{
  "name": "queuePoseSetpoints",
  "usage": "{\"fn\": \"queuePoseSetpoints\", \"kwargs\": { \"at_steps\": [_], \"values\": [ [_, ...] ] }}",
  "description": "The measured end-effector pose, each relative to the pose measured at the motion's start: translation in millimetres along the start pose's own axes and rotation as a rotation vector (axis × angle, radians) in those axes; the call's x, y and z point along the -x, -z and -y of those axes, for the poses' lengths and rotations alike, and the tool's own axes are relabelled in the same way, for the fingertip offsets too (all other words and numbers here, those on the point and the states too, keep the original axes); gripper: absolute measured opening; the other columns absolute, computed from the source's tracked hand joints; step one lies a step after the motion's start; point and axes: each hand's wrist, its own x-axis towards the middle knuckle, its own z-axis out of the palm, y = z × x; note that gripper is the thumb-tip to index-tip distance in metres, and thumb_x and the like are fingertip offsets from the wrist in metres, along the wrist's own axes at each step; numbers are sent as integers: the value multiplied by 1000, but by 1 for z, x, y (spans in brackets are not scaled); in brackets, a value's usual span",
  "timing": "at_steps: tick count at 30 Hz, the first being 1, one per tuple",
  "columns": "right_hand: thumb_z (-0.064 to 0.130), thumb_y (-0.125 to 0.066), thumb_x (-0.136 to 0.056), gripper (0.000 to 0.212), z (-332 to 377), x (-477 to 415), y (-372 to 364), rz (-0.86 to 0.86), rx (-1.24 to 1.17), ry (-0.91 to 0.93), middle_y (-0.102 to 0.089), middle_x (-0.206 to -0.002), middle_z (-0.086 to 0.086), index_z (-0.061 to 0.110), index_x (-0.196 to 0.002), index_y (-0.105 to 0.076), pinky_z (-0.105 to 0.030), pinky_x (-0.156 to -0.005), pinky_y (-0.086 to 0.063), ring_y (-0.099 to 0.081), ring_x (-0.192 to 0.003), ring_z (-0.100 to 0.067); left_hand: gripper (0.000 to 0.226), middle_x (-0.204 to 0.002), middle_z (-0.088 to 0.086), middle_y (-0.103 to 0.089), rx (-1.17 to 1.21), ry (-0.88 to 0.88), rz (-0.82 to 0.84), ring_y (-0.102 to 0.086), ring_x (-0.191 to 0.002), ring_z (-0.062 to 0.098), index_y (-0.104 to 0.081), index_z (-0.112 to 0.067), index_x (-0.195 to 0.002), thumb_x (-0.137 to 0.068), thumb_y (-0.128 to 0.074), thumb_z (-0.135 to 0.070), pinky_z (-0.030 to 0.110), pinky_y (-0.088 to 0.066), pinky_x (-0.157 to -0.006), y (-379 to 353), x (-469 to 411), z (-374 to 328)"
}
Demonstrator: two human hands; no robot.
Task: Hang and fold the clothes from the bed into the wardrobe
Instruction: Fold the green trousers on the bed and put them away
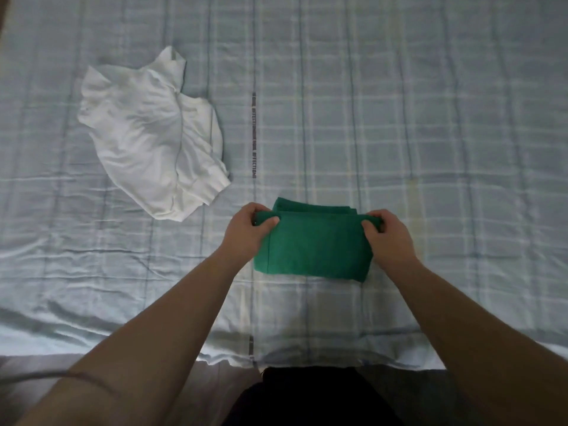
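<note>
Pinching the 12 o'clock fold of the folded dark-green knit garment, low at 6 o'clock on the pale-blue checked bed: left hand at 9 o'clock, right hand at 3 o'clock, fingers curled round cloth. Hold both ends level, lower evenly, press flat.

bed in pale blue checks

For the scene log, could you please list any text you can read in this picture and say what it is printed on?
"AFFECTION": printed sideways in a dark strip on the bed sheet; it seems to repeat farther up.
Small marks between the words and at the sheet's near edge: too blurred to read.
No text shows on the white garment or the green garment.
</note>
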Motion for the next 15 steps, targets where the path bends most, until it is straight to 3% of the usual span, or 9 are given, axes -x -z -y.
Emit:
{"fn": "queuePoseSetpoints", "kwargs": {
  "at_steps": [3, 6, 9, 12, 15],
  "values": [
    [26, -55, -97, 2, -17, -30, -23, -40, -27, -85, -58, -85, 11, 25, -99, -56, -29, -74, -40, -57, -84, -18, 19, -98, -7, -66, -35, 50, -75, -64, -84, 10, -61, -25, -101, -88, -72, -34, 26, -49, -65, -20, -36, 7],
    [30, -54, -98, 4, -30, -45, -37, -71, -6, -106, -59, -87, 8, 27, -100, -55, -30, -74, -39, -58, -86, -20, 24, -100, -14, -60, -60, 64, -104, -63, -85, 11, -53, -31, -109, -90, -69, -35, 22, -45, -60, -33, -56, 17],
    [30, -53, -98, 23, -33, -46, -44, -153, -24, -120, -58, -110, -1, 18, -117, -54, -37, -88, -46, -56, -102, -22, 48, -128, -6, -51, -108, 12, -184, -58, -106, 16, -41, -26, -135, -93, -65, -33, 29, -50, -84, -41, -54, 25],
    [21, -48, -98, 33, -27, -25, -43, -295, 97, 172, -49, -129, -10, 9, -129, -50, -34, -108, -36, -47, -119, -24, 52, -148, 8, -39, -406, -304, -287, -40, -133, 25, -39, -14, -143, -94, -57, -23, 38, -36, -113, -49, -29, 31],
    [15, -50, -93, 41, -23, 3, -50, -200, 326, 615, -47, -141, -15, 6, -133, -51, -44, -116, -29, -41, -133, -30, 55, -155, 14, -36, -717, -620, -167, -26, -147, 31, -42, -7, -146, -94, -50, -22, 48, -22, -121, -62, -3, 41]
  ]
}}
